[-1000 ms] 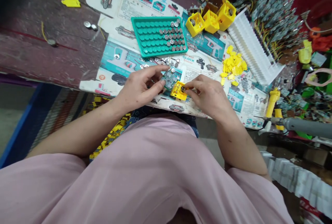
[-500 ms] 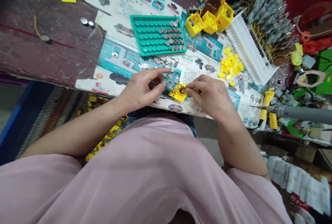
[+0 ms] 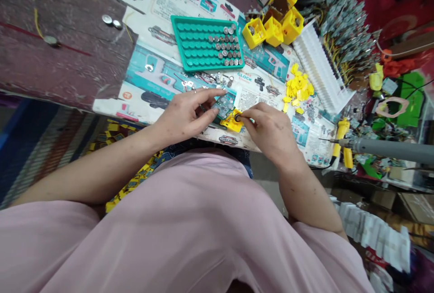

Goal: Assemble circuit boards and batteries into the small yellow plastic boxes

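An open yellow case (image 3: pixel 230 123) sits near the close edge of a printed cardboard sheet (image 3: pixel 110 104), a small dark round part (image 3: pixel 237 117) at it pinched between the right hand's (image 3: pixel 267 128) thumb and forefinger. The left hand (image 3: pixel 188 114) curves, thumb and fingers parted, beside a circuit board (image 3: pixel 226 103); whether it grips is unclear. Work appears midway: the case is uncovered. Beyond, a green tray (image 3: pixel 193 45) stands part-filled.
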{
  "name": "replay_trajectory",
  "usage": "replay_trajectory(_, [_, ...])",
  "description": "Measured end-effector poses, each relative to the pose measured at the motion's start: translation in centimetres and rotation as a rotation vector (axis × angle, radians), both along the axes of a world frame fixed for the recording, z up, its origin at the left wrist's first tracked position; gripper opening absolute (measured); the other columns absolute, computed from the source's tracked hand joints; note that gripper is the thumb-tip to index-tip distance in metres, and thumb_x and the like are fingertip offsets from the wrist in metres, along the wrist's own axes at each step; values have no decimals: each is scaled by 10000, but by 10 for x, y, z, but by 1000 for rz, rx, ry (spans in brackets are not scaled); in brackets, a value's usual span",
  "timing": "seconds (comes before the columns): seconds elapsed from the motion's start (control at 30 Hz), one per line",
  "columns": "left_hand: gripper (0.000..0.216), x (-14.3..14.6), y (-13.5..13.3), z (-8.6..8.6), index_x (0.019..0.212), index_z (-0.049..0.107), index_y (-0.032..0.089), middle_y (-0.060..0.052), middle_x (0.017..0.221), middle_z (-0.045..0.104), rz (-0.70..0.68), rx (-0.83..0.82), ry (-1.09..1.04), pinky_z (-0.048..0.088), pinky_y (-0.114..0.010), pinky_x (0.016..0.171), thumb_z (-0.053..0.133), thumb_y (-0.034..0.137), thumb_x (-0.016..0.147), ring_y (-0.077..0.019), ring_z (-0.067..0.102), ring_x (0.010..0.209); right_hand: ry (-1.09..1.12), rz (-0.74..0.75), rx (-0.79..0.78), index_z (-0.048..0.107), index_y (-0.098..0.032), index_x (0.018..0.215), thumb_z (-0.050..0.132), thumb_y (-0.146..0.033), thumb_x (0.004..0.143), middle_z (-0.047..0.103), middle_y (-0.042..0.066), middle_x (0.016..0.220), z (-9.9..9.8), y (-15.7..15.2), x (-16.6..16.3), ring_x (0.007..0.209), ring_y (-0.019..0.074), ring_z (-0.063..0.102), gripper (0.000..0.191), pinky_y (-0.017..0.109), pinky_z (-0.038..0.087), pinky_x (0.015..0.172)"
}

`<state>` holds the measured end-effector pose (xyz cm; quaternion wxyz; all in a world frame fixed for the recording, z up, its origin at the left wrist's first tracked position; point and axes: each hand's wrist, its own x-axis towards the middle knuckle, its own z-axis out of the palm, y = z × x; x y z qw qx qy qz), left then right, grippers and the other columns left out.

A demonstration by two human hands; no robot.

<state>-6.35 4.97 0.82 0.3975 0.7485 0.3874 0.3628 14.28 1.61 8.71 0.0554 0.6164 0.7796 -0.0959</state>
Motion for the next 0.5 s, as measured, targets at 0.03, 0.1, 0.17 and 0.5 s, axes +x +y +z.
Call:
replay_trajectory(0.03, [382,0,0,0,1276,656,237,-24,874,696,-3,6,6,523,-264,663,544,357,932,-132,613,668,17,-2,-4,763,-189,964,536,-226,961,729,76,983,0,1,1,893,196,650,230,318,397,706])
replay_trajectory(0.1, [385,0,0,0,1280,651,229,-28,885,704,-7,13,17,527,-265,677,535,366,940,-134,622,680,19,-10,-26,766,-186,954,549,-218,955,730,75,972,0,2,2,884,196,651,219,318,399,714])
replay_trajectory(0.17, [389,0,0,0,1288,642,223,-32,910,713,-14,14,27,531,-267,692,524,364,946,-136,632,703,-12,-18,-39,767,-183,959,575,-239,950,729,82,991,0,1,0,890,203,651,200,319,390,700])
replay_trajectory(0.5, [592,4,1,6,1378,512,153,-152,1371,594,-147,373,206,474,-483,1061,642,442,878,-330,559,1262,-85,-2,-41,737,-176,1029,531,-265,976,706,93,1023,0,-3,-8,899,209,631,230,321,357,671])
